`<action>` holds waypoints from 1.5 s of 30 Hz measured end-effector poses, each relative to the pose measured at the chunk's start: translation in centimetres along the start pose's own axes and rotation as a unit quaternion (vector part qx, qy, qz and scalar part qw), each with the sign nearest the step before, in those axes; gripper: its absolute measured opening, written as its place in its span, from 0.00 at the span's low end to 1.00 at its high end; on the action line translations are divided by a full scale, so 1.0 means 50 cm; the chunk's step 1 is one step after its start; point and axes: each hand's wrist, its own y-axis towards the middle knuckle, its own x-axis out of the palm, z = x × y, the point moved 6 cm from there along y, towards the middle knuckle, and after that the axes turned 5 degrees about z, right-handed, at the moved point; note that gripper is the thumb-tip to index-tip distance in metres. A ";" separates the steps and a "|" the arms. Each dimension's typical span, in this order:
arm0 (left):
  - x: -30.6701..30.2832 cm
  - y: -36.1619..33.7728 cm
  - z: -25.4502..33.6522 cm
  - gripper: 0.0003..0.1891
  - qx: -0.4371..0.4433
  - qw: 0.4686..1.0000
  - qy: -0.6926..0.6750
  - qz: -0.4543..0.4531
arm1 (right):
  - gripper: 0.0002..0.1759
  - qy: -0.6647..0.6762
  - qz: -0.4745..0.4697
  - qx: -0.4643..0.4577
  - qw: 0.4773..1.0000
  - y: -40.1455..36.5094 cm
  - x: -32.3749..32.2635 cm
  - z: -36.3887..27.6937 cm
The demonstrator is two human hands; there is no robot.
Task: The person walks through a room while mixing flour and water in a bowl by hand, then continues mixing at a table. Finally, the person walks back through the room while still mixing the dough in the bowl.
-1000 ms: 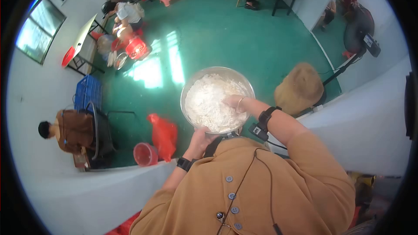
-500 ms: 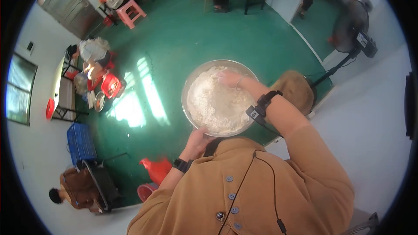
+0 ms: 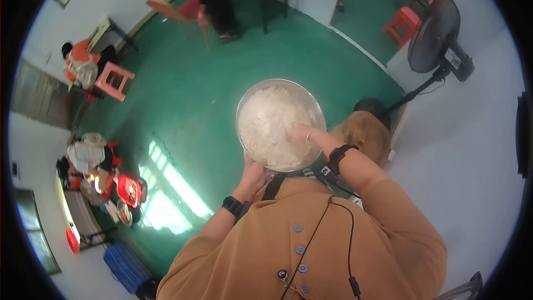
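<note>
Since the last frame, the right hand has come back from the far part of the steel bowl to its right side, and the room has swung leftward in view. Its fingers dip into the pale, floury mix and are partly hidden, so whether they are curled around any of it I cannot tell. The left hand is gripping the bowl's rim at the near left, its fingers mostly out of sight beneath.

Being round, the bowl has no long axis; it sits just ahead of the person's body, above the green floor. Most of the mix lies left of the right hand, toward the middle and far left. That hand is nearer it, reaching in over the right rim, while the left stays outside.

Beyond, to the right, are a brown sack-like thing and a black fan; far left, a pink stool.
</note>
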 end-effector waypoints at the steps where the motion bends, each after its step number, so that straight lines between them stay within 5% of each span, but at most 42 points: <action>1: 0.013 0.032 0.017 0.39 -0.009 1.000 0.013 -0.009 | 0.22 0.168 -0.023 0.135 0.976 0.005 -0.008 0.014; 5: 0.082 0.155 0.081 0.38 -0.043 0.997 0.044 -0.041 | 0.19 0.432 0.010 0.151 0.889 0.050 -0.107 -0.003; 8: 0.136 0.279 0.112 0.36 -0.079 0.992 0.032 -0.091 | 0.19 0.372 0.066 0.081 0.922 0.107 -0.262 0.003; 10: 0.190 0.349 0.137 0.36 -0.099 0.987 0.024 -0.124 | 0.20 0.114 0.225 -0.165 0.954 0.166 -0.397 -0.010; 11: 0.220 0.378 0.154 0.32 -0.109 0.987 0.011 -0.114 | 0.20 0.115 0.229 -0.170 0.952 0.200 -0.456 -0.003; 13: 0.263 0.434 0.188 0.29 -0.123 0.987 0.007 -0.100 | 0.23 -0.225 0.181 -0.183 0.940 0.255 -0.532 -0.015; 14: 0.269 0.460 0.184 0.29 -0.140 0.986 0.015 -0.093 | 0.24 0.157 0.168 -0.034 0.973 0.293 -0.549 0.049; 15: 0.296 0.498 0.203 0.29 -0.154 0.984 0.020 -0.092 | 0.24 0.164 0.178 -0.035 0.970 0.343 -0.586 0.062; 17: 0.374 0.537 0.262 0.28 -0.126 0.985 0.037 -0.112 | 0.26 -0.060 0.269 -0.195 0.941 0.415 -0.678 0.035; 23: 0.510 0.696 0.333 0.36 -0.152 0.977 0.034 -0.144 | 0.24 -0.099 0.199 -0.137 0.965 0.469 -0.798 -0.097; 30: 0.694 0.908 0.427 0.28 -0.144 0.974 0.081 -0.155 | 0.13 -0.355 0.136 -0.108 0.919 0.601 -0.939 0.065; 34: 0.807 1.041 0.473 0.30 -0.164 0.961 0.125 -0.186 | 0.12 -0.336 0.171 -0.016 0.926 0.586 -1.140 0.134; 36: 0.893 1.080 0.515 0.33 -0.153 0.954 0.177 -0.190 | 0.12 -0.196 0.333 0.029 0.922 0.594 -1.271 0.176; 40: 1.042 1.163 0.547 0.35 -0.188 0.930 0.202 -0.245 | 0.15 -0.072 0.429 0.086 0.896 0.609 -1.452 0.225; 45: 1.246 1.272 0.529 0.37 -0.201 0.911 0.230 -0.278 | 0.26 -0.093 0.372 0.126 0.915 0.691 -1.580 0.301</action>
